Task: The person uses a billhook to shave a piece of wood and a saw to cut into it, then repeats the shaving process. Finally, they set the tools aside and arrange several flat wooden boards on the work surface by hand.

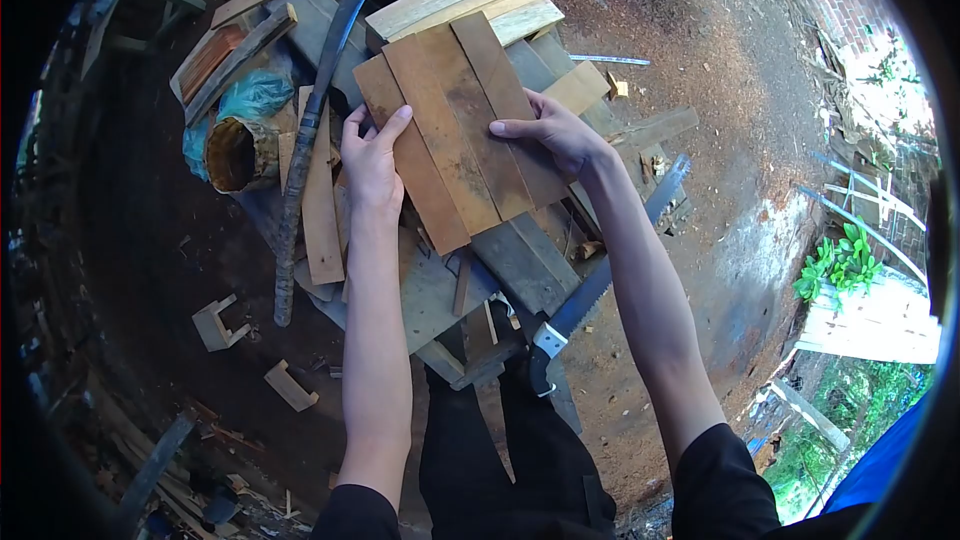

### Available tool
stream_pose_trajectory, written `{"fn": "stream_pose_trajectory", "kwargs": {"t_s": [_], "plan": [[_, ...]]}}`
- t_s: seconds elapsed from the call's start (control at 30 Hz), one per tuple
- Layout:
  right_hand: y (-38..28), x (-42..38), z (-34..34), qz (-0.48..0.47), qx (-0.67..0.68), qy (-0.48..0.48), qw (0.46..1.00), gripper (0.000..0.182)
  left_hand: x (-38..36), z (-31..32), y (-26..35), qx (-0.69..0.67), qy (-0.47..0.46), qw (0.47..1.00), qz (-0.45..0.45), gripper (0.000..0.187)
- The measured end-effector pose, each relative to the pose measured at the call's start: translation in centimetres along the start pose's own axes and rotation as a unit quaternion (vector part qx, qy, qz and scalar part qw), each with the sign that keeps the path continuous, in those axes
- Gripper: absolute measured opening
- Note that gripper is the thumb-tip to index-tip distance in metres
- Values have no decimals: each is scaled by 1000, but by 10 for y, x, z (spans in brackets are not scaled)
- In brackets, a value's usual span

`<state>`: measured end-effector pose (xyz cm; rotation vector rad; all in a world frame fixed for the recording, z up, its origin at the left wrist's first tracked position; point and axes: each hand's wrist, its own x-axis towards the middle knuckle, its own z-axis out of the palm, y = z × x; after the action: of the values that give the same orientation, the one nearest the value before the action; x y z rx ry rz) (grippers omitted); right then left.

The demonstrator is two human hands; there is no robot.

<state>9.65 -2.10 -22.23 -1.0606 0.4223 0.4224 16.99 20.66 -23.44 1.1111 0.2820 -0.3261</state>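
Observation:
Both my hands hold a set of flat wooden boards [455, 130] laid side by side, with dark stains on the middle ones. My left hand [376, 155] grips the left edge, its thumb on the top face and its fingers partly hidden. On the right edge, my right hand [560, 136] has its thumb across the face and its other fingers mostly hidden underneath. Beneath the boards is a work surface [425, 300] of grey planks. A long curved sickle [318, 105] lies left of my left hand. Below the boards rests a handsaw [580, 300] with a black handle.
Light wooden blocks [470, 2] are stacked behind the boards. At the left stand a rusty can [232, 155] and a crumpled blue plastic bag [255, 92]. Wood offcuts [290, 386] lie on the dirt ground [735, 90]. A green plant [845, 265] grows at the right.

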Motion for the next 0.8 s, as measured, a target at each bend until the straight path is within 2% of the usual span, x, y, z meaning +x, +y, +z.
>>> {"fn": "stream_pose_trajectory", "kwargs": {"t_s": [0.37, 0.47, 0.53, 0.8], "plan": [[-2, 1, 2, 11, -24, 15, 1000, 59, 0, 0, 1, 12, 21, 1000, 8, 58], [-1, 4, 1, 4, -7, 26, 1000, 54, 2, 0, 5, 9, 33, 999, 14, 60], [-1, 4, 0, 6, -5, 21, 1000, 53, 3, -2, 5, 5, -3, 1000, 1, 63], [0, 4, 0, 20, 18, 26, 999, 47, -2, 0, 4, 3, -24, 999, -33, 67]]}}
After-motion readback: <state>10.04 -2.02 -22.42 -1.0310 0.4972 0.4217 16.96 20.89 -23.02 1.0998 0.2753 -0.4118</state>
